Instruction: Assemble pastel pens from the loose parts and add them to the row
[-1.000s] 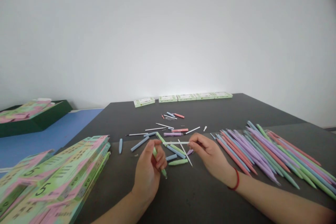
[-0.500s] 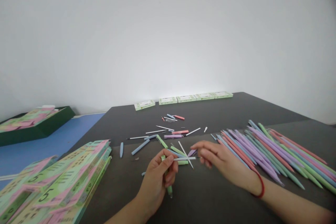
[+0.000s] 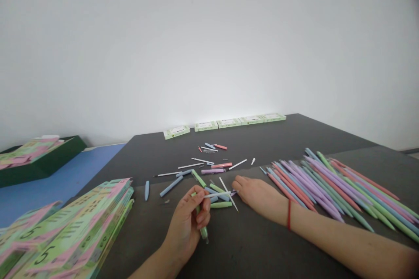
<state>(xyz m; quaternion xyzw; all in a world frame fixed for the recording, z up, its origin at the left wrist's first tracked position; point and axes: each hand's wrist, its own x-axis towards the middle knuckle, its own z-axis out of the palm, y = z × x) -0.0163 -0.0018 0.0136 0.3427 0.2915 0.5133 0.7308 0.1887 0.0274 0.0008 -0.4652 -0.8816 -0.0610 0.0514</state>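
1. Dark tabletop point(image 3: 248, 244) under a bare white wall fills the single head view. The left hand point(image 3: 188, 222) is closed around a green pen barrel point(image 3: 203, 232), with a thin white refill point(image 3: 218, 194) sticking out of its top end toward the right.
2. Half a second ago the right hand point(image 3: 258, 194) pinched that refill; now it has let go and lies loosely open on the table just beyond the refill's tip, so the refill looks seated in the barrel.
3. Loose pen parts point(image 3: 209, 170) lie scattered just beyond both hands. A row of finished pens point(image 3: 330, 183) lies right of the right hand, stacked printed cards point(image 3: 72, 231) left of the left hand, small boxes point(image 3: 225, 123) far beyond.
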